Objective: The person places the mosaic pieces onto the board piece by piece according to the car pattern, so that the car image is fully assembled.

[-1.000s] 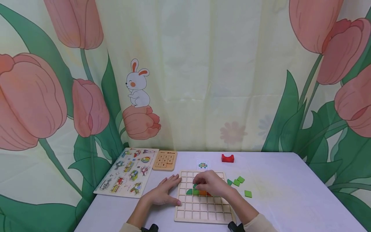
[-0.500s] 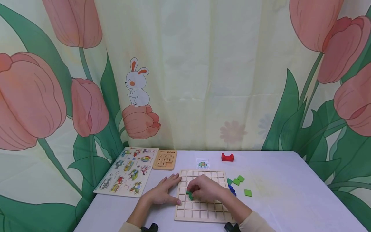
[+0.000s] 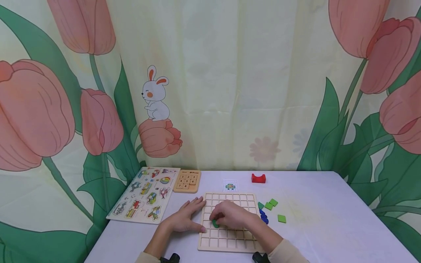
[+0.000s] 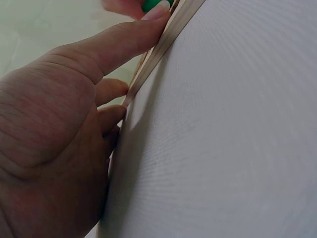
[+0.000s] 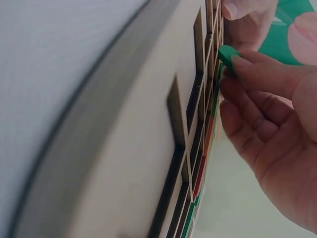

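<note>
On the bench, seen from the head camera, a wooden grid board lies just in front of the person. The right hand rests over the board's middle, its grip pinching a green piece at the fingertips, low over the cells near the board's left side. The left hand lies flat on the bench, fingers spread and relaxed, touching the board's left edge. Loose green tiles and a few blue pieces sit just right of the board. Farther back are a red block, a small pattern card, a number puzzle and a picture puzzle board (well apart from the hands).

From the left wrist, the left hand presses its straight thumb and fingers along the board's thin edge; it holds nothing, and a sliver of the green piece shows at the top.

From the right wrist, the right hand pinches the green piece between fingertip and thumb, right against the board's open cells. Red and green pieces already in the cells show edge-on lower down.
</note>
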{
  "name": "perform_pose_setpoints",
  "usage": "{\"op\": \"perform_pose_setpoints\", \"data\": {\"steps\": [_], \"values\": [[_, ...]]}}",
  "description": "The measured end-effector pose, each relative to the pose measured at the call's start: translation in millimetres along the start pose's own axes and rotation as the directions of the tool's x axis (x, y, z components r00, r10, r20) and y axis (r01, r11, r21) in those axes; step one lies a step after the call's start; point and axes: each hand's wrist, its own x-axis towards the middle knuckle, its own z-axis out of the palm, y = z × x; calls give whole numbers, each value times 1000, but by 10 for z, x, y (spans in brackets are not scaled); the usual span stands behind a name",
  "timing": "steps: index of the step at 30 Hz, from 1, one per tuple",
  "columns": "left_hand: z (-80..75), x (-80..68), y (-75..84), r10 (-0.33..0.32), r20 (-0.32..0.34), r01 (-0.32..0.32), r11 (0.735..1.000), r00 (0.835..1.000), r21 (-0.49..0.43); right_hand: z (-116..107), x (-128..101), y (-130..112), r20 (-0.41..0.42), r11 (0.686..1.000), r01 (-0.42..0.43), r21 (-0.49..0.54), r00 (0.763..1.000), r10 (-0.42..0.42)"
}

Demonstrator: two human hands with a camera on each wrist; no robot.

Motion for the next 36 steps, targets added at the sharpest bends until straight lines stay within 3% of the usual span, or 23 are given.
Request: {"op": "perform_pose_setpoints", "data": {"steps": [25,36], "values": [[2,-1,-11,5,0,-5,1000,1000,3,48,32,-24,34,976,18,-217,999,-11],[5,12,-16,11,1,-11,1000,1000,3,31,-12,-7,31,975,26,-221,999,-20]]}}
